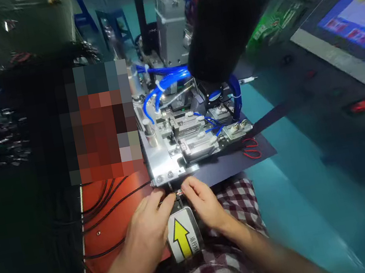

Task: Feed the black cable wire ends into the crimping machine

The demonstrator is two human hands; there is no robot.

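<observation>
My left hand (148, 222) and my right hand (203, 201) meet at the front edge of a metal machine plate (163, 158). The fingers of each are closed in a pinch. Between the fingertips shows a small piece with reddish and whitish parts (179, 192), too small to name. A black cable (120, 202) runs over the orange table toward my left fingertips; whether they grip it is hidden. Just below my hands is a white label with a yellow arrow (181, 238). Clamping blocks with blue air tubes (172, 79) sit on the plate beyond.
An orange tabletop (107, 239) with several black cables lies at left, partly covered by a pixelated patch. A large black cylinder (217, 31) hangs over the machine. Red-handled scissors (251, 148) lie on the dark board at right. A screen (359, 16) stands far right.
</observation>
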